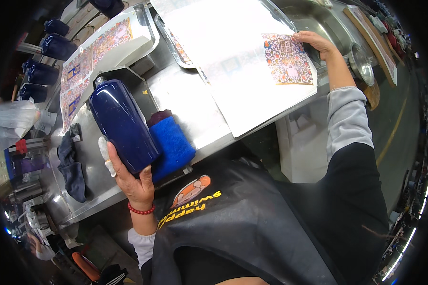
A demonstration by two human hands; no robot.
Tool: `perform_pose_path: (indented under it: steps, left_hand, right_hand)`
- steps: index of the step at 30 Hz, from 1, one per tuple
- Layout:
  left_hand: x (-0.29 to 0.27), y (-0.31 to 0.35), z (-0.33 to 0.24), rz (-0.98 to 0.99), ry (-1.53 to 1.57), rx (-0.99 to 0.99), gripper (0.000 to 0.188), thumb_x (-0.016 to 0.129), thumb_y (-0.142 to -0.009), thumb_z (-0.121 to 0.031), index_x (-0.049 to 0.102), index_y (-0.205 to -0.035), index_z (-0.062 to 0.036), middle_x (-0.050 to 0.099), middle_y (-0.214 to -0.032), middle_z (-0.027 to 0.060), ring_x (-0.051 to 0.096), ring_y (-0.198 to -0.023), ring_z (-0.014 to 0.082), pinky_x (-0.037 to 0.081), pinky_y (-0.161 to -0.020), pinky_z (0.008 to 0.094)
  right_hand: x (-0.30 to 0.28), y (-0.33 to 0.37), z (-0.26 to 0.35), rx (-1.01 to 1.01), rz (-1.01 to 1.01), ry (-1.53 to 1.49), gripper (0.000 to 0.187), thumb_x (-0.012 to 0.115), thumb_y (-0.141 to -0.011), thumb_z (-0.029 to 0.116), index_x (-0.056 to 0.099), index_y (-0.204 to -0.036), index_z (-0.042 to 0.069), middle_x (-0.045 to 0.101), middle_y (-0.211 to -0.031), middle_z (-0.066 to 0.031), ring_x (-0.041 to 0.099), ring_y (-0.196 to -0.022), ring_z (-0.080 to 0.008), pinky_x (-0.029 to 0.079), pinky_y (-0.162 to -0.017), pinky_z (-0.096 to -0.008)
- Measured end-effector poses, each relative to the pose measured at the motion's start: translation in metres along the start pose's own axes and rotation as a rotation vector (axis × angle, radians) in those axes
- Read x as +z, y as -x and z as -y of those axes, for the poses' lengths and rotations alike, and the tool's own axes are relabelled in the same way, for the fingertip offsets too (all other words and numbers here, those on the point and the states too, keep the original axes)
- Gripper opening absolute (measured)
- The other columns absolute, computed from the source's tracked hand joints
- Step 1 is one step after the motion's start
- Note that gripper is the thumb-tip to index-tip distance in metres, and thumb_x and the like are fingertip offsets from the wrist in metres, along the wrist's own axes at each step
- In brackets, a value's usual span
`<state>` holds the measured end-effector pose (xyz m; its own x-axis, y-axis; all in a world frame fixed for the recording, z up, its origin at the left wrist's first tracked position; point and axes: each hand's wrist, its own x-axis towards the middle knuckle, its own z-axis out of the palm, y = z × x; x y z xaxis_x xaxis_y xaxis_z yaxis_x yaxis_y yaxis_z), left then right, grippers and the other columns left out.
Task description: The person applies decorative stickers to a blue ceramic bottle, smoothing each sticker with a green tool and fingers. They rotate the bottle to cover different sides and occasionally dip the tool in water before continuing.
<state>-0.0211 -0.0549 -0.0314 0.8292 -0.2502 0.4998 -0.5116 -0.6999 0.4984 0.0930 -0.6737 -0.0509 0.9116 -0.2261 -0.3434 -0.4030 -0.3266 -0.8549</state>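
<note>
A glossy dark blue ceramic bottle [121,121] leans over the steel bench with its neck pointing up and left. My left hand [133,178] is closed round its lower end, with a white covering on a finger and a red bead bracelet at the wrist. Stretched out to the far right, my right hand [316,42] pinches the upper corner of a colourful patterned decal [290,61]. That decal lies at the right side of a large white paper sheet [228,76]. Beside the bottle sits a folded bright blue cloth [173,145], a dark maroon cloth [160,117] behind it.
More patterned decal sheets [97,54] lie in a tray at the far left. Several dark blue bottles [57,46] stand along the left. A grey-blue rag [72,173] hangs over the steel bench [97,178]. At the far right are a sink [314,21] and a round metal bowl [361,64].
</note>
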Motion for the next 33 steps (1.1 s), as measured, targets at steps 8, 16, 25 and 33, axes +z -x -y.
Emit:
perform_pose_path:
  steps: [8,16,25,33]
  left_hand:
    - [0.001,0.0,0.002,-0.014,-0.009,0.022,0.088,0.057,-0.101,-0.053,0.025,-0.159,0.0044,0.035,-0.161,0.0258,0.039,-0.146,0.0364,0.03,-0.118,0.0412]
    - [0.001,0.003,0.005,0.013,0.064,-0.017,0.089,0.063,-0.098,-0.05,0.025,-0.158,0.0041,0.033,-0.159,0.0305,0.034,-0.148,0.0447,0.026,-0.12,0.0451]
    - [0.001,0.003,0.005,0.02,0.081,-0.018,0.09,0.063,-0.098,-0.05,0.025,-0.158,0.0042,0.041,-0.154,0.0298,0.043,-0.142,0.043,0.031,-0.118,0.0437]
    - [0.001,0.002,0.003,0.006,0.061,-0.009,0.089,0.063,-0.098,-0.05,0.025,-0.159,0.0035,0.046,-0.151,0.0285,0.05,-0.136,0.0404,0.037,-0.114,0.0419]
  right_hand:
    - [-0.005,-0.002,-0.005,0.021,0.0,0.195,0.026,0.081,-0.087,0.035,0.063,-0.083,0.016,0.061,-0.081,0.0053,0.052,-0.078,-0.0065,0.037,-0.07,-0.0237]
    - [0.012,0.019,-0.009,-0.607,-0.462,0.815,0.012,0.075,-0.086,0.014,0.067,-0.088,0.004,0.067,-0.098,-0.0085,0.063,-0.089,-0.0257,0.051,-0.077,-0.0381]
    - [0.042,0.064,0.046,-0.958,-0.621,1.144,0.012,0.076,-0.085,0.008,0.065,-0.089,0.006,0.065,-0.116,-0.005,0.058,-0.122,-0.0284,0.051,-0.091,-0.0411]
    - [0.069,0.094,0.107,-1.088,-0.572,1.216,0.012,0.075,-0.086,0.006,0.064,-0.09,0.006,0.064,-0.121,-0.0039,0.058,-0.124,-0.0278,0.05,-0.092,-0.0414]
